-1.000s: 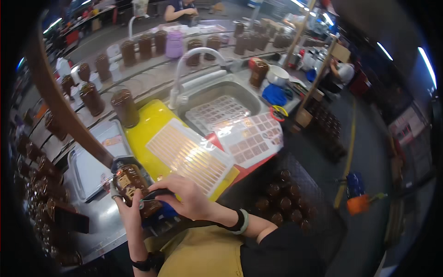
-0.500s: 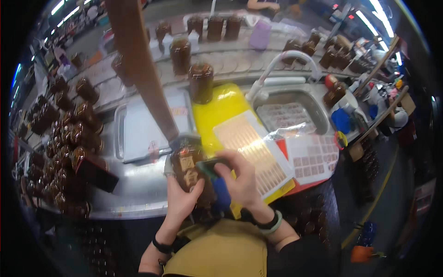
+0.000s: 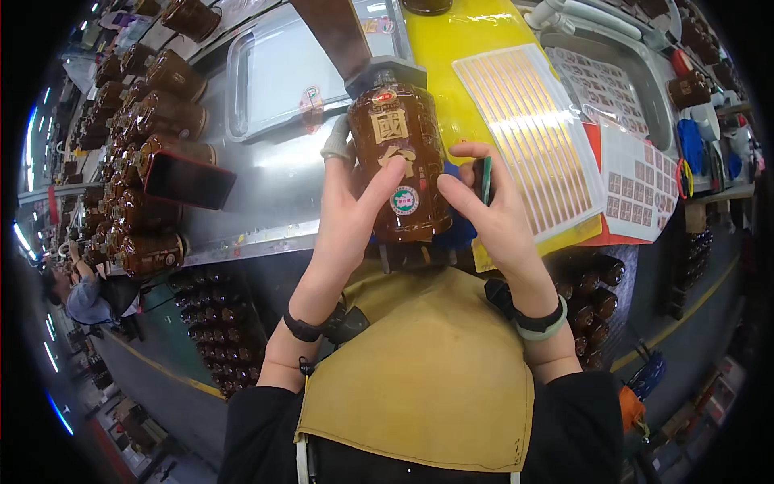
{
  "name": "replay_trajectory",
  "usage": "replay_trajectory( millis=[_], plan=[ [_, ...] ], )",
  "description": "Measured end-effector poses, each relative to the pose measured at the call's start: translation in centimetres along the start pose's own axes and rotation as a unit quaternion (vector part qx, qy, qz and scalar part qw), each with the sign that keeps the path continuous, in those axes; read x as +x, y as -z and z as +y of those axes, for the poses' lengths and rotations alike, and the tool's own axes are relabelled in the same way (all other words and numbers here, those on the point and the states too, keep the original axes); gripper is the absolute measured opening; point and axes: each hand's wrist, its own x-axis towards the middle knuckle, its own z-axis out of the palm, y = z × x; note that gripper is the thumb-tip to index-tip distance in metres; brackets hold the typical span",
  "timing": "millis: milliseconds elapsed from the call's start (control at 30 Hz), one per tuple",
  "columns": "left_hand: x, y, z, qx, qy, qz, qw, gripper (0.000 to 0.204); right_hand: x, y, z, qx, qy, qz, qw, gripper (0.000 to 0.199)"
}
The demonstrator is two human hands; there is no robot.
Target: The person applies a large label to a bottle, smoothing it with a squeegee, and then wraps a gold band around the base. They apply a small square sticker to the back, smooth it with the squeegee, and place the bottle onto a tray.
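A glossy brown glazed bottle with raised gold characters and a round green-and-white sticker is in front of me. Its neck end meets a grey fitting at the foot of a brown wooden post. My left hand grips the bottle's left side, thumb across its front; grey covering shows on a finger. My right hand is at the bottle's right side, its thumb near the glaze. Between its fingers is a thin dark green flat piece, seen edge-on. Something blue lies behind the bottle.
Brown bottles crowd the left of the metal bench, beside a dark red-edged phone-like slab. A shallow tray lies behind. On the right are a yellow board, a sheet of gold strips, a sticker sheet and a sink.
My view has tilted down and closer to the bottle. The right hand has shifted, with the green piece now edge-on beside the bottle. A round sticker now shows on its lower front.
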Motion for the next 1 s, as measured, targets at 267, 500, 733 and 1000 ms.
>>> replay_trajectory(
  millis=[267, 500, 733, 1000],
  plan=[
    [-0.2, -0.5, 0.5, 0.049, 0.007, 0.003, 0.999, 0.075, -0.2, -0.6, 0.3, 0.023, 0.028, -0.026, 0.999, 0.040],
    [0.0, -1.0, 0.2, 0.144, -0.011, 0.012, 0.989, 0.078, 0.3, -0.3, 0.9, 0.028, 0.045, -0.032, 0.998, 0.040],
    [-0.3, -0.2, 0.0, 0.156, -0.003, 0.006, 0.988, 0.085, 3.6, 0.7, -3.5, -0.196, 0.332, 0.039, 0.922, 0.039],
    [-0.5, 3.9, -1.2, -0.008, -0.018, 0.000, 1.000, 0.083, 0.8, -1.7, -5.4, -0.467, 0.572, -0.215, 0.639, 0.022]
  ],
)
